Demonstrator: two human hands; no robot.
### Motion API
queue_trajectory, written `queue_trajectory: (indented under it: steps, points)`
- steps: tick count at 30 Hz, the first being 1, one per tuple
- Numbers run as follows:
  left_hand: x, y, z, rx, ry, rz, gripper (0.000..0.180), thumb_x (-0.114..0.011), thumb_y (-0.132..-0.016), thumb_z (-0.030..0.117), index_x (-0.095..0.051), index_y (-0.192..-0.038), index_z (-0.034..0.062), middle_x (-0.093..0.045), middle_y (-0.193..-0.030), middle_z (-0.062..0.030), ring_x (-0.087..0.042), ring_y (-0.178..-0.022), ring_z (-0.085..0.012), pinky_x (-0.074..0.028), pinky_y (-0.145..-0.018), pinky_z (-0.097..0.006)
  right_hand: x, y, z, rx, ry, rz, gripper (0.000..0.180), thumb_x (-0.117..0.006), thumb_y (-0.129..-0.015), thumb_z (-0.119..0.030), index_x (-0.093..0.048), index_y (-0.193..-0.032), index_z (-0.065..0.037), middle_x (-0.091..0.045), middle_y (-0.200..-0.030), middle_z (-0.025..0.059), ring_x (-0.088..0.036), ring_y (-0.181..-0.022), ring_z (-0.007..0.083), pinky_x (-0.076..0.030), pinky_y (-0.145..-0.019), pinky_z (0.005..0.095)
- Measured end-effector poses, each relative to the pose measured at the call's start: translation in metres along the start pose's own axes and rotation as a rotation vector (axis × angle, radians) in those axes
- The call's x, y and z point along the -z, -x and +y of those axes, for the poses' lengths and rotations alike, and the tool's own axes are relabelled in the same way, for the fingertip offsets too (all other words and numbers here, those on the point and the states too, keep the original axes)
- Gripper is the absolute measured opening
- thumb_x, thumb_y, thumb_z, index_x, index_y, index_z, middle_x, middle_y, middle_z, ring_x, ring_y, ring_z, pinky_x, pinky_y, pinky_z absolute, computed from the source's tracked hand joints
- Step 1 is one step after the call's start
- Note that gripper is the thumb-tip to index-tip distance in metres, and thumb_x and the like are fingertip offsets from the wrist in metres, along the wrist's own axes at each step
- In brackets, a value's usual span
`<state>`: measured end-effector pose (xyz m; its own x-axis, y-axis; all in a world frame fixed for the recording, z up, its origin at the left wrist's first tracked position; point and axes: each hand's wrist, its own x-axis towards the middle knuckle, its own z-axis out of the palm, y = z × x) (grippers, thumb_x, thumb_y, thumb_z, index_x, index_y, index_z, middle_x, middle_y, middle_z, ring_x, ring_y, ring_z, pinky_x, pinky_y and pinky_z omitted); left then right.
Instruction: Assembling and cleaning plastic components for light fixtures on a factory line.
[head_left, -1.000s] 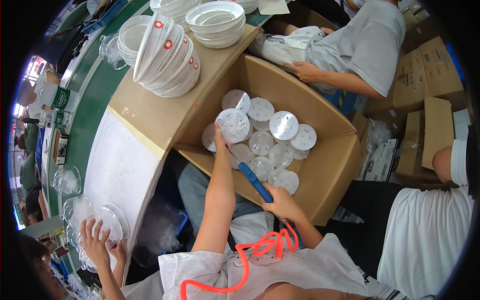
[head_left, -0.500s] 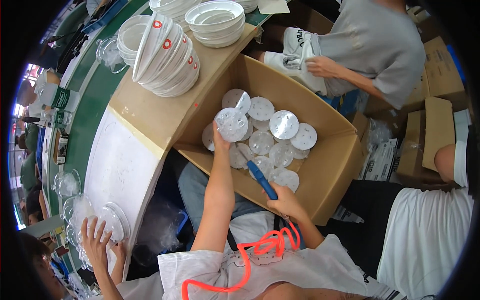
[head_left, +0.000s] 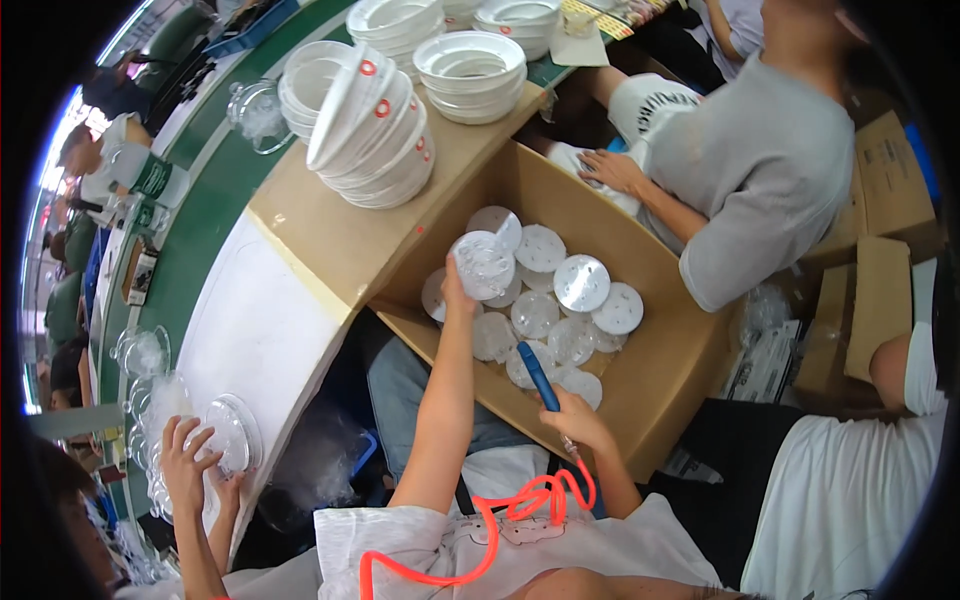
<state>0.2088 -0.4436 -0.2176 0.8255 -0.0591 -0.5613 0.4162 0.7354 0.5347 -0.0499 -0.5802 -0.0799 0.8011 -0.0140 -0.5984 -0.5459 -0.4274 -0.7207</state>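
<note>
Pale, see-through plastic makes up the disc (head_left: 484, 265) raised above the far left part of a brown cardboard box (head_left: 650, 290), and it hides much of the left hand (head_left: 459, 290) that grips its near left edge; a digit shows beside the rim, but how the other fingers sit beneath cannot be told. The right hand (head_left: 578, 416), nearer and to the right, is closed round the handle of a blue tool (head_left: 537, 374), which points far and left; its tip is hard to make out against the box's contents. A red coiled hose (head_left: 530, 497) leads from the tool's near end, crosses the pale shirt (head_left: 590, 535) and is cut off at the near edge. Inside the box, overlapping loose discs (head_left: 541, 248) lie toward the left, some white, some clear, the lower ones partly covered. On the table (head_left: 235, 300) to the left, stacked white rings (head_left: 378, 160) stand at the far end, the farthest cut off. Near left, a co-worker's hands (head_left: 190, 460) are at a clear round piece (head_left: 236, 435); their grip cannot be told. Far right, a person in grey (head_left: 770, 170) sits beside the box, the face blurred.
</note>
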Motion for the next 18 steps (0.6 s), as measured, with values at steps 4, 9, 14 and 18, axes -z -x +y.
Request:
queue_trajectory:
  steps: [4, 9, 14, 18]
  points:
    - [-0.055, 0.043, 0.058, -0.222, -0.387, -0.057, 0.04, -0.061, -0.084, 0.035, -0.061, -0.096, -0.0032, -0.06, -0.091, -0.0046, -0.054, -0.079, -0.013, -0.044, -0.07, -0.028, -0.018, -0.059, 0.016, -0.132, 0.029, -0.192, 0.049, -0.051, -0.076, -0.05, -0.057, -0.071, -0.001, -0.058, -0.065, 0.0094, -0.056, -0.061, 0.0208, -0.042, -0.058, 0.0311]
    - [-0.088, 0.122, 0.121, -0.325, -0.757, -0.249, 0.033, -0.064, -0.083, 0.03, -0.066, -0.084, -0.0039, -0.059, -0.072, 0.0011, -0.048, -0.062, -0.0057, -0.038, -0.056, -0.022, -0.033, -0.105, -0.008, -0.039, 0.518, -0.135, 0.074, -0.037, -0.077, -0.069, -0.063, -0.07, 0.001, -0.061, -0.068, 0.0187, -0.06, -0.068, 0.0337, -0.044, -0.065, 0.0411]
    - [-0.067, 0.174, 0.198, -0.363, -0.554, -0.198, 0.034, -0.062, -0.084, 0.029, -0.065, -0.088, -0.0048, -0.064, -0.081, -0.0055, -0.058, -0.069, -0.0111, -0.046, -0.063, -0.024, 0.048, -0.091, -0.177, 0.832, 0.438, 0.444, 0.023, -0.053, -0.082, -0.021, -0.06, -0.098, -0.006, -0.062, -0.084, 0.0169, -0.059, -0.078, 0.0341, -0.047, -0.065, 0.0438]
    - [-0.044, 0.177, 0.233, -0.437, -0.421, -0.197, 0.034, -0.055, -0.088, 0.027, -0.063, -0.089, -0.007, -0.065, -0.082, -0.0096, -0.061, -0.071, -0.0129, -0.049, -0.06, -0.024, 0.09, -0.08, -0.345, 1.482, 0.684, 0.766, 0.029, -0.057, -0.074, -0.009, -0.058, -0.103, -0.008, -0.057, -0.105, 0.0075, -0.053, -0.098, 0.0241, -0.044, -0.08, 0.0368]
